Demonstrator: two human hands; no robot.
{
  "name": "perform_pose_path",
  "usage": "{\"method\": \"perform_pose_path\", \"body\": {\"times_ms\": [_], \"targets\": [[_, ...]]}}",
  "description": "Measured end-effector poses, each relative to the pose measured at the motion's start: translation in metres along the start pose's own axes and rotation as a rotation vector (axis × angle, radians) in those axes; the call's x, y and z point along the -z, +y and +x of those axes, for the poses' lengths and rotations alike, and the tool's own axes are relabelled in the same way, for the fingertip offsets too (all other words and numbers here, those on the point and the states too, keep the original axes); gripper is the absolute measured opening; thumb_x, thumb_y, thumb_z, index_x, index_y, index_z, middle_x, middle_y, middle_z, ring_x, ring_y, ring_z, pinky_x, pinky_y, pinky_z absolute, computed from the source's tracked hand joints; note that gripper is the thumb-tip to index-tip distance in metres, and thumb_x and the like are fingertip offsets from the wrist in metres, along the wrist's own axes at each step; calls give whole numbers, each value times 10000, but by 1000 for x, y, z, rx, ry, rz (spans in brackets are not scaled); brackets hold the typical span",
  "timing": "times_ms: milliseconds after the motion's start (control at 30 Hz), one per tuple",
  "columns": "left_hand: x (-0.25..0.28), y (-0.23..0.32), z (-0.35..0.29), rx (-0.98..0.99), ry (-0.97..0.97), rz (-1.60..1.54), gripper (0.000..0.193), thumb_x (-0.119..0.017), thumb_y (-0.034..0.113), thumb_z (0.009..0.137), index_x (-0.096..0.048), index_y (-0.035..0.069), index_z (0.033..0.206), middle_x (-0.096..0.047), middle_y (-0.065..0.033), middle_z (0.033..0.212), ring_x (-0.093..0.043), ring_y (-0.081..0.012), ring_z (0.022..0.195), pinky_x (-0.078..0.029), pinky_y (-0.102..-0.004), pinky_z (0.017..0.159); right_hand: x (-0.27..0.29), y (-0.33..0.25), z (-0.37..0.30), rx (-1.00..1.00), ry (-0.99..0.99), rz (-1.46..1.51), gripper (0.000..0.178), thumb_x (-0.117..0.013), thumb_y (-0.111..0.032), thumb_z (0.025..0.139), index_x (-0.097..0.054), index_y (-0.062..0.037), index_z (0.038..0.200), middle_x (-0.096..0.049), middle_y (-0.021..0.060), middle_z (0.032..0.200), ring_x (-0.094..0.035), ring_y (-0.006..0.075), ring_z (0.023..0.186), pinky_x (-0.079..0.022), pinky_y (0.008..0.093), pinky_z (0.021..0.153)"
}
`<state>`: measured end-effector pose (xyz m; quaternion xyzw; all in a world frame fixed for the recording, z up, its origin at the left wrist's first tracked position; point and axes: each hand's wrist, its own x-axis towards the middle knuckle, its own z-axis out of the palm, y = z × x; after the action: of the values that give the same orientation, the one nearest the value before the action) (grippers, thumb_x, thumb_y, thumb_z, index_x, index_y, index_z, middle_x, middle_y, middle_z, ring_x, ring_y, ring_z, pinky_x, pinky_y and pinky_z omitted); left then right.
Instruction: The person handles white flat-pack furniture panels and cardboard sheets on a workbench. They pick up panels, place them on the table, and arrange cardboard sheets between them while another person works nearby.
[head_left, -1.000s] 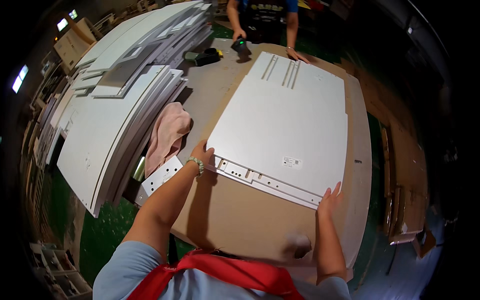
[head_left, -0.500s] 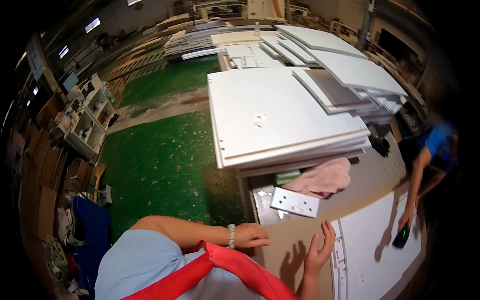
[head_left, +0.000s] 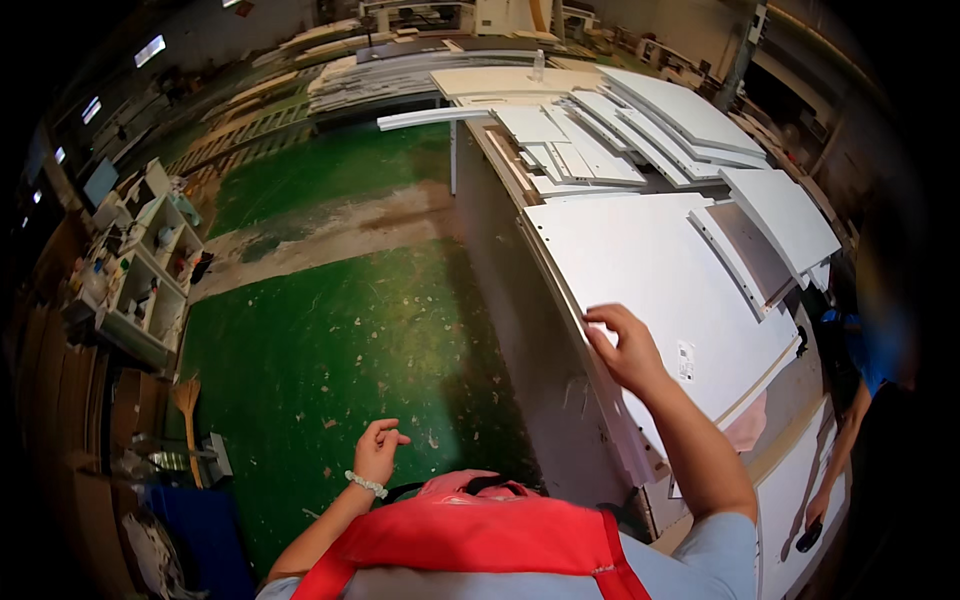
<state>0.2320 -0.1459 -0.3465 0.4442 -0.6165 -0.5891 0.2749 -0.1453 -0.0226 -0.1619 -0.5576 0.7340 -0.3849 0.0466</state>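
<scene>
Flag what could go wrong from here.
The right hand is close to the edge of the large white panel; a pinch or scrape is possible. Smaller panels are piled askew over it and could slide if it moves. A long white strip juts over the green floor and might get bumped.

The place was a workshop, most likely one for panel furniture. White panels (head_left: 690, 110) lay piled in stacks, and a large white panel (head_left: 630, 265) nearest the wearer had small dark holes near its corner and a label (head_left: 685, 362) stuck on it. Long stacked boards (head_left: 400, 78) filled much of the far side. The green painted floor (head_left: 340, 350) was worn and flecked with pale scraps. An open shelving unit (head_left: 143, 335) held assorted small items, and a broom (head_left: 188, 405) stood near it.
</scene>
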Motion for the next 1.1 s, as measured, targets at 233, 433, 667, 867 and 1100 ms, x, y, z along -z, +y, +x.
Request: {"method": "perform_pose_path", "body": {"times_ms": [233,433,667,867,1100], "targets": [[19,27,155,-60,-46,-35,228,-509,110,917,-532,-20,1103,-676,-108,889,-618,-118,807,-470,-236,731,-37,72,150,-187,-38,-256,262,-614,-239,856,-650,-16,988,-627,146,1024,-599,260,962,-462,343,848],[11,75,310,-42,-120,30,245,-534,125,915,-538,-16,1115,-671,-94,911,-611,-121,843,-479,-238,749,-59,140,274,-357,-117,-134,345,-606,-300,835,-654,-5,1009,-636,181,1027,-609,315,956,-472,371,841],[-49,129,490,-202,-245,195,353,-631,198,859,-542,-18,1123,-630,-127,1032,-602,-196,973,-490,-293,814,-66,233,410,-549,-125,-206,483,-616,-366,824,-617,56,1059,-638,243,1020,-614,340,983,-469,373,856],[-170,177,671,-594,-255,476,551,-637,343,837,-468,-13,1222,-509,-198,1226,-506,-307,1138,-384,-370,983,-56,354,449,-938,152,-381,619,-622,-428,795,-586,136,1048,-593,310,1068,-579,404,1028,-456,421,857],[-273,217,858,-92,-412,191,677,-611,383,865,-358,-75,1293,-583,-150,1026,-577,-233,983,-496,-310,802,-81,479,443,-1400,909,293,516,-681,-404,797,-623,98,898,-609,131,727,-573,230,617,-447,391,509]]}}
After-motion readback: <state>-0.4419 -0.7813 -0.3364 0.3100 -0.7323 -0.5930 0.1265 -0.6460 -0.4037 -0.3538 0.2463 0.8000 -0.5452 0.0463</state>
